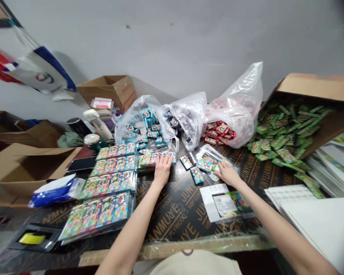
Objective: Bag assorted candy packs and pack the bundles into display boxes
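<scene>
My left hand lies with its fingers stretched over a row of small colourful packs, behind the middle of the table. My right hand rests with its fingers apart at a clear plastic package with a printed card. Close to its fingertips are a blue pack and another blue pack. A black-and-white pack lies between my hands. Nearer to me lies a flat printed package with a white label. Left of my left arm, filled packages of four-colour packs overlap in a tall row.
Plastic bags hold blue packs, dark packs and red packs along the wall. A tipped carton spills green packs at right, beside white sheets. At left are bottles, a phone and a blue packet.
</scene>
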### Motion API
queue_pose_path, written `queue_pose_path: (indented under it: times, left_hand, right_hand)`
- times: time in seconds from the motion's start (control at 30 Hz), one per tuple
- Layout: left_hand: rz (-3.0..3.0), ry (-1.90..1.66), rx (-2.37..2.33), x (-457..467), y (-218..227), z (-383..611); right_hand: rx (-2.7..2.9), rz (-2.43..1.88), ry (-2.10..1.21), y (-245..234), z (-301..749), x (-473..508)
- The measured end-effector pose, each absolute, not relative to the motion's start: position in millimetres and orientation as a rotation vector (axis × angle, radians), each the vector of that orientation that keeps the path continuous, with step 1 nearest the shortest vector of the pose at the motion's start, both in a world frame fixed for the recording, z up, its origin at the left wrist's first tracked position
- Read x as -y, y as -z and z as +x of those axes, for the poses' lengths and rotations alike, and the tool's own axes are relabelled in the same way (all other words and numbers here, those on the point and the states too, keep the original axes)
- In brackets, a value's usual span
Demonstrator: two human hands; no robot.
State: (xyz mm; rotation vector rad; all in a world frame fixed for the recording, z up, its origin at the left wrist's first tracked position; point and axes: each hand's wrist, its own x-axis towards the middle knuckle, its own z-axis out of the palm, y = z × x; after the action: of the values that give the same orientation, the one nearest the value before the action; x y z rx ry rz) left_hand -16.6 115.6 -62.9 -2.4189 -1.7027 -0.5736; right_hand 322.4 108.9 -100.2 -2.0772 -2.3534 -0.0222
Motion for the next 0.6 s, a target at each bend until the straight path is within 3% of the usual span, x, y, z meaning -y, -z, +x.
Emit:
queue_pose_path:
  times: [0.2,0.37,0.43,0.5,0.6]
  left_hand:
    - [-2.368,0.532,1.801,-123.4,72.0,-24.9]
    - [-2.425,0.711,1.955,-110.0,60.1,-11.6]
    - [-2.639,1.172,2.045,-91.4,51.1,6.1]
    - [-2.844,1.945,2.047,-68.5,41.8,25.5]
    - [-2.416,3.077,2.130,-35.3,30.2,41.0]
  right_hand:
    - [2.354,-2.034,0.112,100.1,332.9,-97.8]
    - [2.010,-1.989,0.301,62.9,312.9,-80.6]
    - [1.909,-1.746,0.250,44.8,275.9,-61.6]
    - [1.959,-1.435,0.032,30.8,228.6,-36.0]
    - [2.058,-1.121,-0.373,18.5,168.1,-1.1]
